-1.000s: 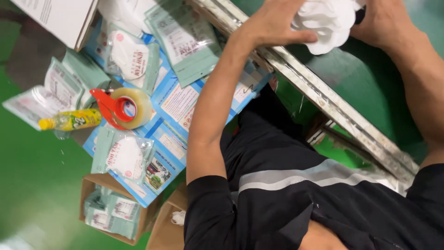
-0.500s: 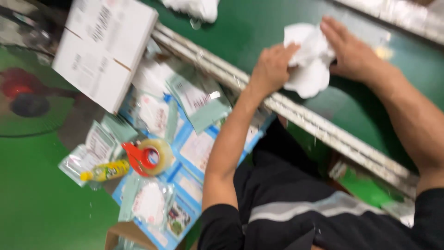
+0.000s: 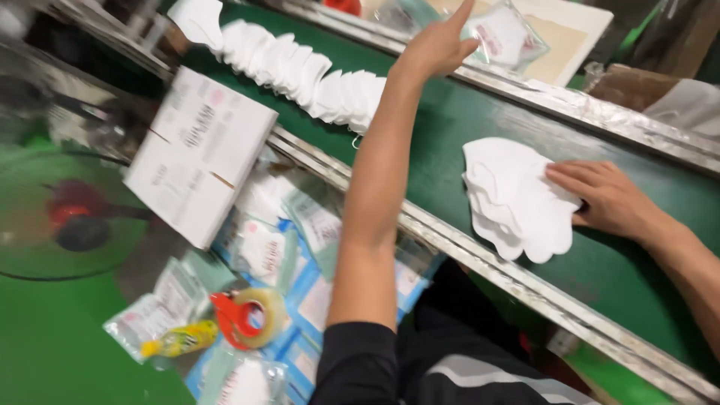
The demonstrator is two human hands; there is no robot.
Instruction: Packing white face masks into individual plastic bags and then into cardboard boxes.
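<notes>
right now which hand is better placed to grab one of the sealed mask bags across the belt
Left. The left hand is stretched across the green belt, fingers almost at a sealed mask bag. The right hand rests on the white mask stack.

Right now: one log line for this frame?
left hand: reaching across green belt | right hand: flat on white mask stack

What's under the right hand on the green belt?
The right hand lies flat on a small stack of white masks, fanned on the green belt. How many lie beneath, and what its palm covers, is hidden.
</notes>
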